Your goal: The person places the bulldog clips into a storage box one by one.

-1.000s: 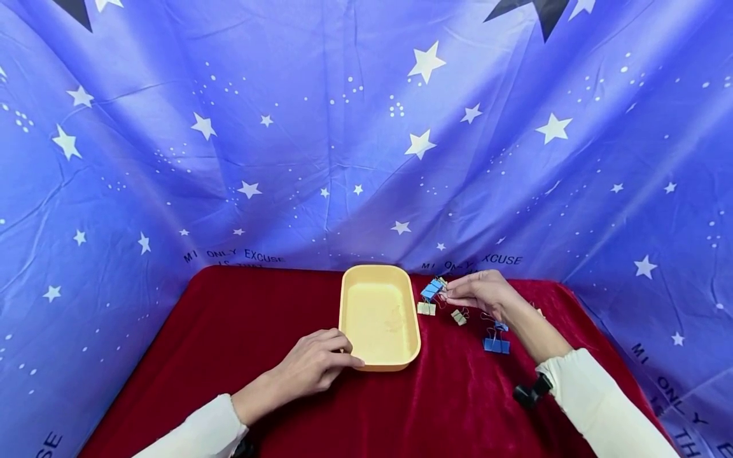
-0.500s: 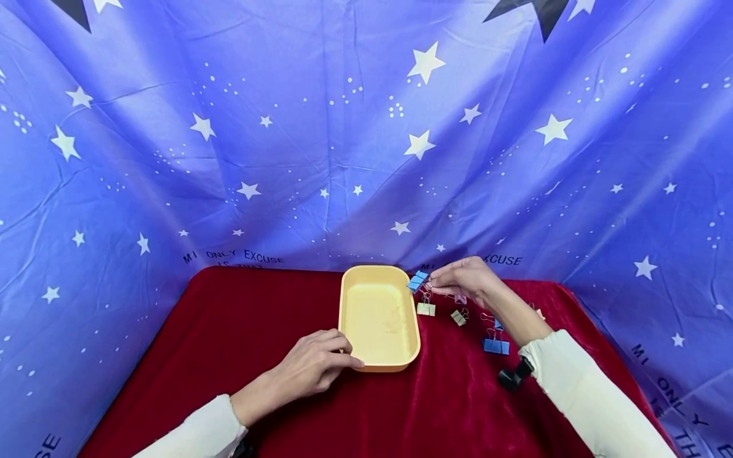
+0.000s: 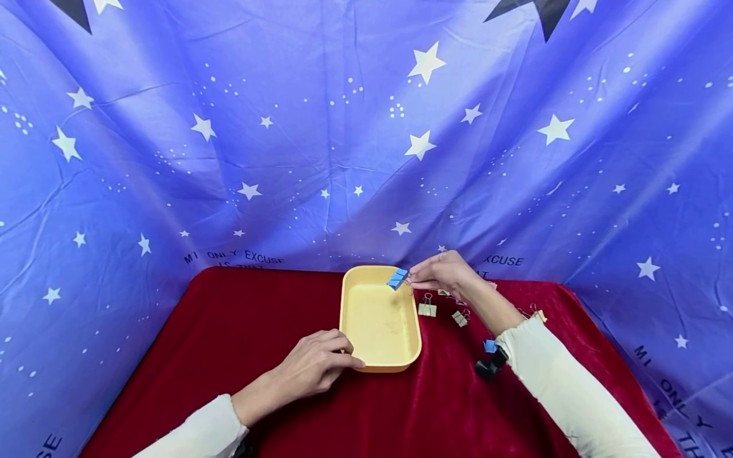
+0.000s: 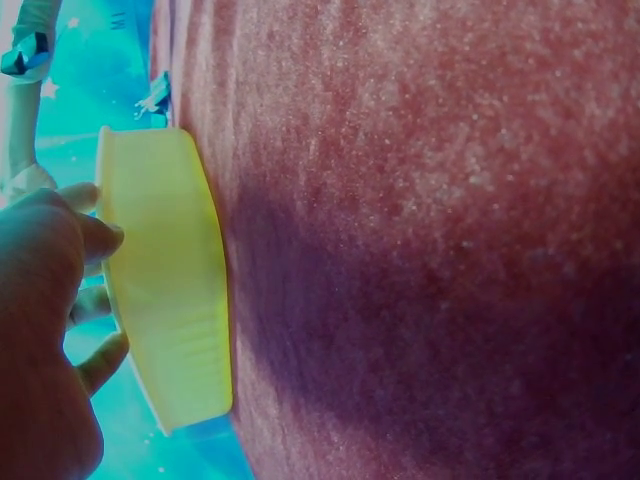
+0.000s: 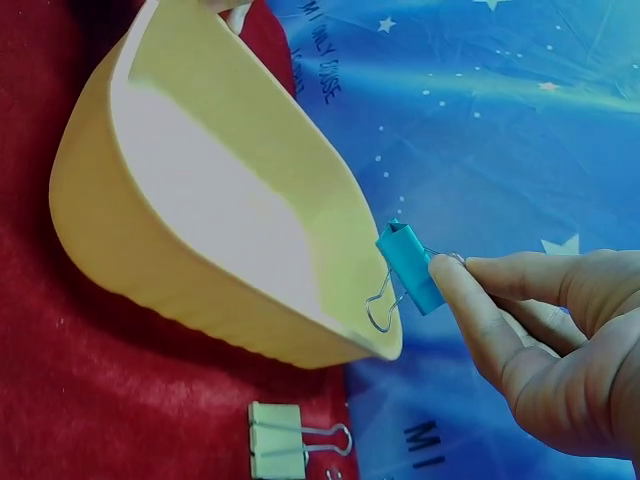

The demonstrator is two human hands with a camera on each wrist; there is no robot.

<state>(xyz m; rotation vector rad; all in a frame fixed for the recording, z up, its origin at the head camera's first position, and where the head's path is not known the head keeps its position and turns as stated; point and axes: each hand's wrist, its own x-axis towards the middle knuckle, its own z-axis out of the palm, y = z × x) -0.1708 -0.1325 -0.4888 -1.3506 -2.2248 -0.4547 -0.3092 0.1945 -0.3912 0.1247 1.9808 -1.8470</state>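
- Blue binder clip [image 3: 397, 278]: in the head view, at nine o'clock from the right hand [image 3: 442, 273], whose thumb and fingers pinch it by a wire handle; tilted, in the air over the one-o'clock part of the yellow tray [image 3: 372, 321].
- Left hand [image 3: 319, 361]: fingers curled over the tray's rim, gripping it between seven and eight o'clock.
- Pale clip [image 3: 427, 310]: on the red cloth [image 3: 258, 318], just beside the tray at three o'clock; a second pale clip [image 3: 459, 319] lies farther out.
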